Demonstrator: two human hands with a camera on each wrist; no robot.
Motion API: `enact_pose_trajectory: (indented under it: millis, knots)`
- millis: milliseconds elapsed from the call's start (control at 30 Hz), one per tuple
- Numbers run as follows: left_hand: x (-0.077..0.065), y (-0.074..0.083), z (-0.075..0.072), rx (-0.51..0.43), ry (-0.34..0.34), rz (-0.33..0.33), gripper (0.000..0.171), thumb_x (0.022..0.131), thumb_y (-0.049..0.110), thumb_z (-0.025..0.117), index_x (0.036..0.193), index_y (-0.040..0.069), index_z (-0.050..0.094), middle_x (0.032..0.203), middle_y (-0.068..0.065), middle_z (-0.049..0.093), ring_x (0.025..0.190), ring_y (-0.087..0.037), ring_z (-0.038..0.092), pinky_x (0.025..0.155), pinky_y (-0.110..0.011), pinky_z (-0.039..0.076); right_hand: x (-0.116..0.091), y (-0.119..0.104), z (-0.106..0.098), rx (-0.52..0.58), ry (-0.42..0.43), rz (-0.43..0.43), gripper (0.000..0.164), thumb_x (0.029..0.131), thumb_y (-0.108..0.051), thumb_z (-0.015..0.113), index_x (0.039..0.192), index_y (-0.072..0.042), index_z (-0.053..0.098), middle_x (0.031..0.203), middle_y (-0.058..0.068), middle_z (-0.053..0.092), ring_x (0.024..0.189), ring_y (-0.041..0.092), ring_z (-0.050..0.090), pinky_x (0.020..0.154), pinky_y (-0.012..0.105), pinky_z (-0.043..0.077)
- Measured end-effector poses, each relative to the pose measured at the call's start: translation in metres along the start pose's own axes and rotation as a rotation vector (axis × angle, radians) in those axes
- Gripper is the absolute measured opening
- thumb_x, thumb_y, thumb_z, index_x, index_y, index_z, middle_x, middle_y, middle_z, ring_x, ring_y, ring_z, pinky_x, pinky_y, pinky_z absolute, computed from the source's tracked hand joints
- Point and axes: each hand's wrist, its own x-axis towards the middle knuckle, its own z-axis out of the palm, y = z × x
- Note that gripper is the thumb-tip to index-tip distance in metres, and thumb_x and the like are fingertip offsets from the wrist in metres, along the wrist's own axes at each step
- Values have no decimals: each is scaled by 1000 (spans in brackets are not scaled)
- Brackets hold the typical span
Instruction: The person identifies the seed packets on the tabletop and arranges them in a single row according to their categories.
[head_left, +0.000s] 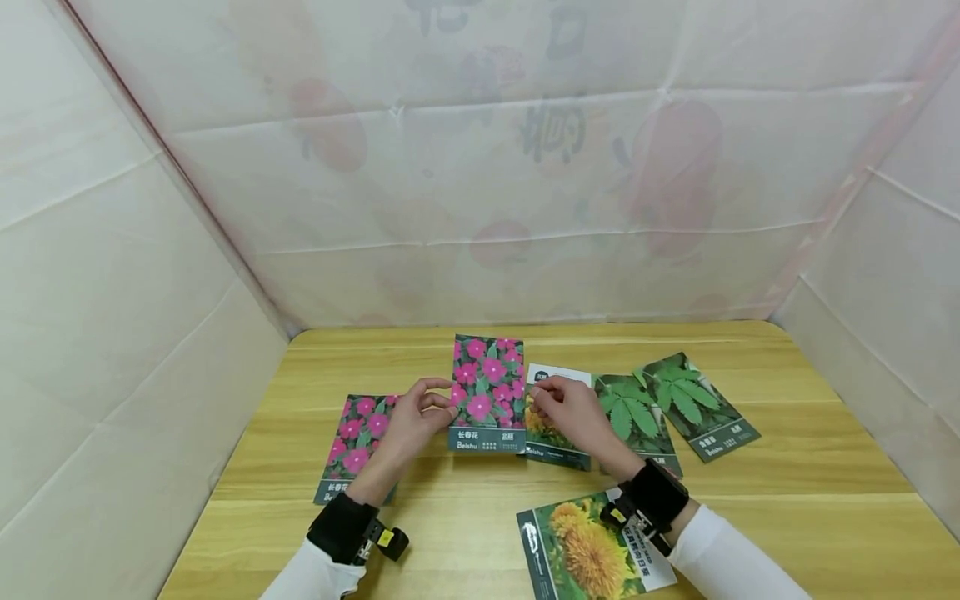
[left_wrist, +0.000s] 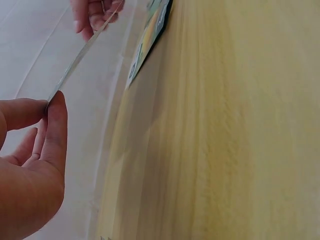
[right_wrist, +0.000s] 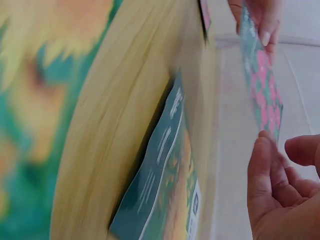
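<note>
A seed packet with pink flowers (head_left: 487, 392) is held raised above the table. My left hand (head_left: 416, 417) pinches its left edge between thumb and fingers, as the left wrist view shows with the packet (left_wrist: 75, 62) nearly edge-on. At the packet's other side is my right hand (head_left: 573, 412); in the right wrist view the thumb of that hand (right_wrist: 285, 190) stands apart from the index finger, whose tip is at the packet's edge. Beneath the right hand lies a yellow-flower packet (head_left: 555, 457), partly covered. Another pink-flower packet (head_left: 348, 450) lies under the left forearm.
Two green-leaf packets, one upright-facing (head_left: 630, 408) and one slanted (head_left: 701, 408), lie at the right, slightly overlapping. A yellow-flower packet (head_left: 592, 554) lies sideways near the front, under the right wrist. Pale cloth walls (head_left: 450, 183) surround the wooden table (head_left: 810, 500).
</note>
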Motion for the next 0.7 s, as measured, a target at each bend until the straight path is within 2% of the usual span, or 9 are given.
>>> enact_pose_trajectory:
  millis: [67,167,233,367,500,700]
  knots:
    - [0,-1,-1,5,8,0,43,98,1,68,139,6,57,102,-12,65,91,-22,71,85,-38,59,2,1,1,23,18,-3,37,110,-32,55,125,0,66,98,13,70,81,26,63,61,39,47]
    - [-2,-2,-2,6,18,-1,44,97,1,68,139,8,58,101,-12,66,91,-22,71,82,-35,58,3,2,2,-25,32,29,35,109,-38,56,122,-7,66,98,8,70,83,21,64,58,44,49]
    - [-2,-3,-2,2,24,-3,44,97,1,69,139,8,58,101,-12,66,91,-22,71,82,-36,58,4,-4,2,-56,30,69,35,108,-40,57,121,-8,67,98,8,70,84,22,65,60,45,50]
    - [-2,-4,-3,4,24,-7,44,97,0,69,138,8,58,100,-12,66,88,-22,71,83,-38,59,7,-7,6,0,-14,130,29,109,-28,57,121,-6,70,101,14,71,89,28,67,73,41,54]
    - [-4,-6,-3,14,20,-9,43,97,0,69,137,7,58,100,-11,67,87,-21,70,82,-35,59,9,-10,9,65,-45,171,24,108,-18,57,120,-2,71,102,16,72,94,31,69,85,41,56]
    - [-7,-8,-7,31,13,-9,43,97,0,68,138,7,58,101,-12,67,92,-23,71,80,-35,57,14,-12,13,120,-69,208,22,107,-11,57,121,1,69,95,13,71,86,29,67,79,41,56]
